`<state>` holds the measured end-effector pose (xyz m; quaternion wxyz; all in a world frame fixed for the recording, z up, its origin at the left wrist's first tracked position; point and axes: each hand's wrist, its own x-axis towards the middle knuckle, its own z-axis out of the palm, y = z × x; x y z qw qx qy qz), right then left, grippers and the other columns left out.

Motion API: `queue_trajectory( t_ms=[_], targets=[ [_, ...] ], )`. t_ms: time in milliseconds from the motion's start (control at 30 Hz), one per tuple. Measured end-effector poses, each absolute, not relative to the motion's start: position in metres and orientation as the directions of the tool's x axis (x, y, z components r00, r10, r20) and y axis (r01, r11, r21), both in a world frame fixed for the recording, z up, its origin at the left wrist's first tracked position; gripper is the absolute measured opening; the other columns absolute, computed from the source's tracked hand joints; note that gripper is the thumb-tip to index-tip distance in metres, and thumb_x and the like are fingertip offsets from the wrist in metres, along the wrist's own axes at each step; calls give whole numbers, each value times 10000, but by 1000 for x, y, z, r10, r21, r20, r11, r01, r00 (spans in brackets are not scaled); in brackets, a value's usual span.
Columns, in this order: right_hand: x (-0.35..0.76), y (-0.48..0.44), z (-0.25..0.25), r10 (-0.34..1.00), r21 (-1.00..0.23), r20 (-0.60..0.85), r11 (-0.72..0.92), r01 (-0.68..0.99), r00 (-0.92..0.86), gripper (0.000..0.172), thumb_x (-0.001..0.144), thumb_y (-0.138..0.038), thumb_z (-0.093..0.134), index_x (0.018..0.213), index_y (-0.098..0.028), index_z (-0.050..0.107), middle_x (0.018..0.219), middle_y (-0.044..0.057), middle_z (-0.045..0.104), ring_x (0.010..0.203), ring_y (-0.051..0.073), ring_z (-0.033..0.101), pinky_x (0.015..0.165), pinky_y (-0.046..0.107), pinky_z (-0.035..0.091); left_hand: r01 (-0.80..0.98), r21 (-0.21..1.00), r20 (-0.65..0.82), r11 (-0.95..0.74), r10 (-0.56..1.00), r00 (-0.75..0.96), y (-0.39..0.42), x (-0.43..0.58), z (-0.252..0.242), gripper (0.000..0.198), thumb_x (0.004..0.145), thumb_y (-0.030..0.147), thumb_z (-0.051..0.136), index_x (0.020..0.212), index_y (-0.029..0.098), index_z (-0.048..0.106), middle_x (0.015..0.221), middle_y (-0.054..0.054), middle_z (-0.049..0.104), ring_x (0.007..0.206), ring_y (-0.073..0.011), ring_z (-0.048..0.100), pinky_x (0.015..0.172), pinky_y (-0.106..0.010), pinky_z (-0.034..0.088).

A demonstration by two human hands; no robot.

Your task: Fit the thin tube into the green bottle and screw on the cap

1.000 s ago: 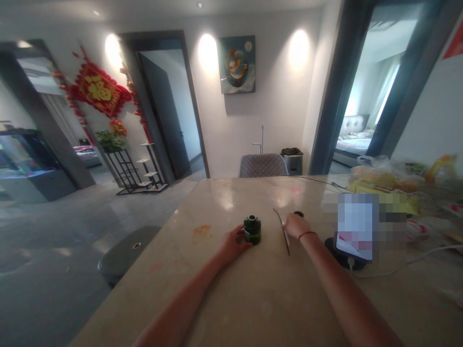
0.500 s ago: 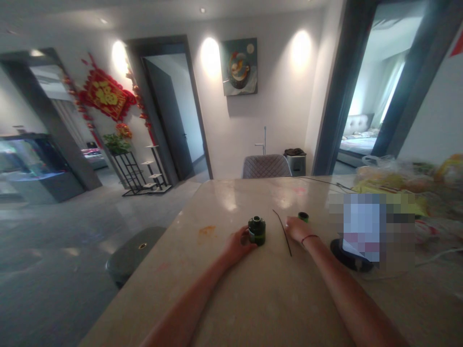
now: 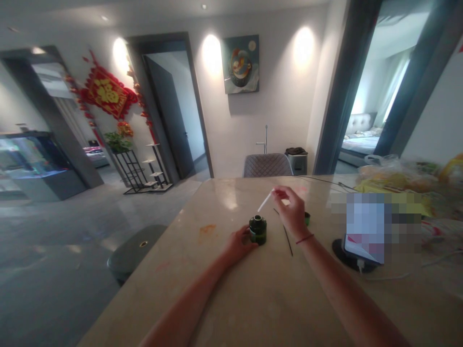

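Note:
A small dark green glass bottle with an uncapped neck stands upright on the table. My left hand is wrapped around its left side, fingers behind and thumb in front. Between the fingertips of my right hand is a thin white stick, tilted so its lower end sits just above the bottle's mouth. A thin dark stick lies on the table between the bottle and my right wrist. Partly hidden behind my right hand is a small dark green cap-like piece.
A phone, partly pixelated, leans on a round black stand at the right with a white cable. Plastic bags are heaped at the far right. A grey quilted chair is at the far edge, and a green stool at the left.
My right hand has risen from the table beside the dark green piece and moved left and away, now holding the white stick over the bottle. My left hand stays on the bottle.

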<state>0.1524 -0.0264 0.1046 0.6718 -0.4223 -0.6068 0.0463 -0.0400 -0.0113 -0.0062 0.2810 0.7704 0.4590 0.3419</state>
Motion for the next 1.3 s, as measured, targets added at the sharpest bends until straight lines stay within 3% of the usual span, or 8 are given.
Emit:
queue_trajectory(
  t_ms=[267,467,700,867,1067,1167,1300],
  targets=[
    [137,-18,75,738,-519,671,543,660,-78,121,769,-230,552,794,-174,655,804,46,669,805,158,577,786,284,435,484,746,285,-457,877,387,-12,-39,-4,593,614,300,691,1171,220,501,1032,-56,648,931,-197,598,825,-317,450],
    [135,-16,66,758,-433,628,527,731,-174,146,781,-250,541,740,-186,665,811,41,668,856,167,556,827,290,411,501,741,274,-446,883,381,-12,-38,-4,583,618,320,687,1160,216,501,1013,-53,655,906,-193,606,805,-310,460],
    [142,-10,66,770,-519,635,492,699,-71,236,798,-310,502,945,-173,627,898,55,657,885,175,560,823,293,415,501,744,283,-442,888,363,-12,-38,-4,603,597,329,706,1157,219,509,1011,-60,657,917,-207,606,820,-322,457],
    [154,-1,57,875,-636,455,189,748,165,307,843,-320,398,1050,-170,569,866,57,654,803,160,587,713,254,425,515,746,267,-423,898,350,-12,-38,-3,614,589,331,714,1159,220,514,1020,-68,652,922,-212,602,816,-318,454],
    [162,5,23,957,-328,198,-139,934,212,308,840,-283,394,967,-101,606,991,161,604,940,233,559,732,291,414,524,743,260,-416,901,346,-12,-39,-3,610,591,342,709,1155,216,517,1018,-77,650,922,-214,598,822,-321,448],
    [164,4,16,963,-216,154,-184,959,219,315,817,-307,444,952,-84,622,1032,193,581,980,262,545,750,303,425,538,733,261,-417,902,343,-13,-39,-3,602,589,334,709,1149,220,520,1019,-72,648,931,-215,594,827,-326,447],
    [165,1,24,978,-145,84,-178,973,191,290,832,-167,381,968,-103,629,1019,185,599,954,261,575,707,316,452,534,738,253,-413,903,348,-12,-39,-2,598,590,329,707,1148,223,523,1020,-73,648,927,-215,596,826,-331,449]
  ],
)
